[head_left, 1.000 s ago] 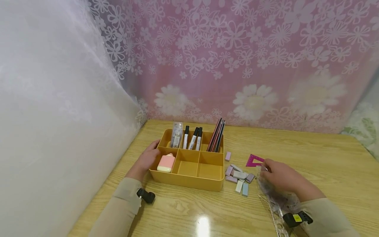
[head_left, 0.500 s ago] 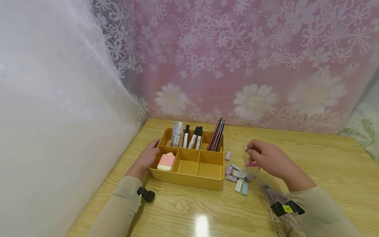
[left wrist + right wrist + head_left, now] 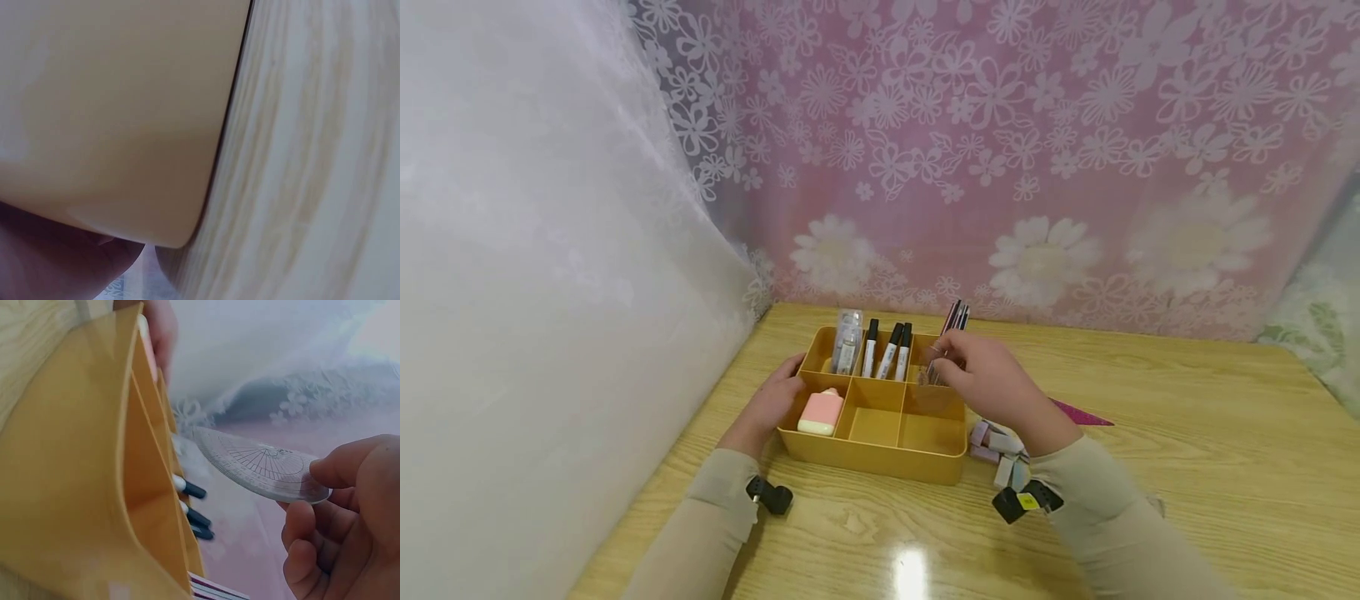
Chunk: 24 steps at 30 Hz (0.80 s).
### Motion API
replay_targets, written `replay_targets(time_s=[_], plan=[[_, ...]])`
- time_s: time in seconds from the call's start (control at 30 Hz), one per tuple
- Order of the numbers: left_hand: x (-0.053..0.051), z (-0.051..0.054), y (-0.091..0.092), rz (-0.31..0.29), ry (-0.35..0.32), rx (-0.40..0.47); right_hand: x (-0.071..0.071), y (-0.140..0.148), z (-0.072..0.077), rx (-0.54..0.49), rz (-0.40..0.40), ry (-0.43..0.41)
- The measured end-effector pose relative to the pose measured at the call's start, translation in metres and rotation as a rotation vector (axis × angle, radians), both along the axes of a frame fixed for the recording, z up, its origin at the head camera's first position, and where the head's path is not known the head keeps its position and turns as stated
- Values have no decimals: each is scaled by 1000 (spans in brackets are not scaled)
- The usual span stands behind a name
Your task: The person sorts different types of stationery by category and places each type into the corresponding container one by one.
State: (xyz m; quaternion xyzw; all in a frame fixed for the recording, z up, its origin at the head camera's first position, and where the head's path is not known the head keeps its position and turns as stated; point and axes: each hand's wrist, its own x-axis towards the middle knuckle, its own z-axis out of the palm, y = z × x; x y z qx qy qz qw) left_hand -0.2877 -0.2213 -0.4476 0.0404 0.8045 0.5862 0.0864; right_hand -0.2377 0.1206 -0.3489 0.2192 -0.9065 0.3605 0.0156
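Note:
My right hand [image 3: 992,379] pinches a clear protractor [image 3: 256,465] by one end, between thumb and fingers. The hand is over the right side of a yellow divided desk organizer [image 3: 872,462], and the protractor is apart from the walls in the right wrist view. At the organizer's left side, my left hand [image 3: 775,400] grips the wall near the rim. A pink and cream bottle-shaped thing [image 3: 822,412] lies in the front left compartment. Black-capped markers [image 3: 887,354] stand in the back middle one. Thin pencils [image 3: 955,317] in the back right are partly hidden by my right hand.
Several pastel erasers [image 3: 1000,450] lie right of the organizer, partly behind my right forearm. A magenta set square [image 3: 1082,413] is farther right on the wooden table [image 3: 1225,417]. Clear plastic packs [image 3: 847,342] stand in the back left compartment.
My right hand has picked up the protractor from the right of the table and carried it left to the organizer. My left hand has stayed in place.

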Motion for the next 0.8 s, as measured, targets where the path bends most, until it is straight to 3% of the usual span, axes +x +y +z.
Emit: replay_targets(time_s=[0.37, 0.8], plan=[[0, -1, 1, 12, -7, -7, -1, -49, -18, 96, 53, -15], [0, 1, 1, -3, -8, 30, 3, -54, -33, 151, 55, -27]])
